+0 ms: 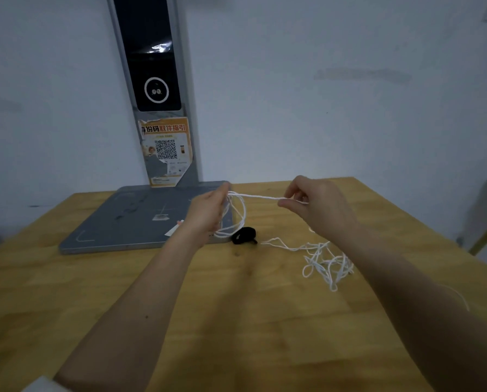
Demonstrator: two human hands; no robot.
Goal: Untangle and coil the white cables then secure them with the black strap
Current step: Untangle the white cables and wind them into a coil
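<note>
Two hands are working above the far half of a wooden table (236, 321), whose near half is lying bare. The left hand (208, 213) is closing around several hanging loops of white cable (238, 219), and the right hand (313, 205) is pinching a taut stretch between thumb and forefinger. One loose tangle (325, 263) is lying near the right edge. One black strap (243, 235) is sitting just beside the grey scanner base (129, 219).

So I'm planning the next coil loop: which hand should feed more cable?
Probably the right hand: it pinches the taut white cable above the tangle; the left hand holds the coil.
</note>
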